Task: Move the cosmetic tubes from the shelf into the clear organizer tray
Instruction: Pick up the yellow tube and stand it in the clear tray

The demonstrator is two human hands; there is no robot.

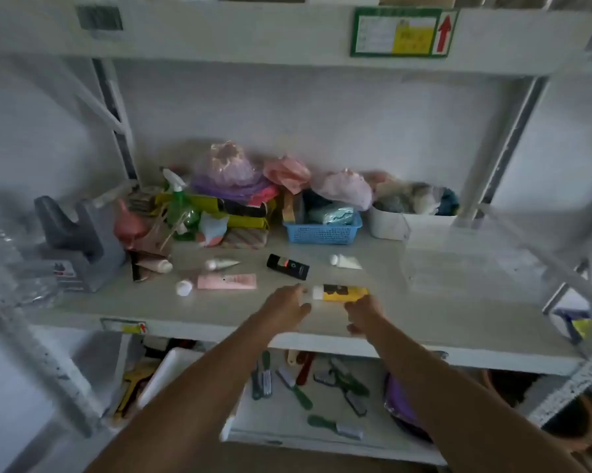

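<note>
Six tubes lie loose on the middle shelf [424,322], and the yellow tube [344,292] with its white cap is the one in hand: it sits near the front edge between both hands. The left hand [287,307] has its fingers spread and its fingertips at the capped end; the right hand [364,317] is loosely curled just beside the tube's right end, and blur keeps me from telling whether either one has actually closed on it. One hand around the body would likely do the job better than a pinch at the cap, since a soft tube can droop or squirt. Farther back lie a black tube [287,266], a white tube [345,261], a pink tube [226,281] with a round white cap [184,287] beside it, a cream tube [221,264] and a peach tube [154,265]. A faint clear organizer tray [434,268] seems to sit at the right, apparently empty, though it is hard to make out. At the far side, a blue basket [321,233] holds a light blue packet, and a white bin [390,223] holds bundled bags.
</note>
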